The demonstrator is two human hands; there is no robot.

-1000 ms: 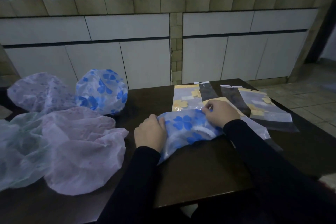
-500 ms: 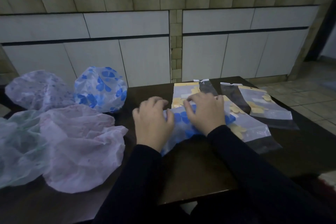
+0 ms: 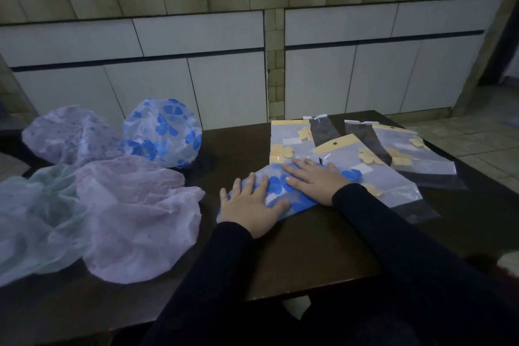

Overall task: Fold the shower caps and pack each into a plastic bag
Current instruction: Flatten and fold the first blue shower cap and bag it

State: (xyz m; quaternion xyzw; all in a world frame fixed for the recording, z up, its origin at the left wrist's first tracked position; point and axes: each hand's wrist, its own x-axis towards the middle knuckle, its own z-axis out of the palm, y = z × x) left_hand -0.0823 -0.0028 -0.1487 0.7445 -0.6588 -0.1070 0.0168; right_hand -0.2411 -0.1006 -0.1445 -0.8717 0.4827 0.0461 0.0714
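A folded white shower cap with blue flowers [image 3: 276,184] lies flat on the dark table [image 3: 309,255]. My left hand [image 3: 250,205] presses on its left part with fingers spread straight. My right hand [image 3: 314,180] lies flat on its right part, fingers pointing left. Three clear plastic bags with yellow headers and flower prints lie behind and to the right: one [image 3: 289,140] just beyond the cap, one [image 3: 373,174] partly under my right wrist, one [image 3: 415,154] farthest right.
Several unfolded caps sit on the table's left: a puffed blue-flowered one [image 3: 163,132], a lilac one [image 3: 70,135], a pink one [image 3: 134,216] and a pale green one [image 3: 31,219]. White cabinet doors [image 3: 224,87] stand behind the table. Tiled floor [image 3: 477,135] lies to the right.
Both hands went from pinching and gathering the blue-flowered cap to lying flat on it with straight fingers. The cap is now flatter and more compact.
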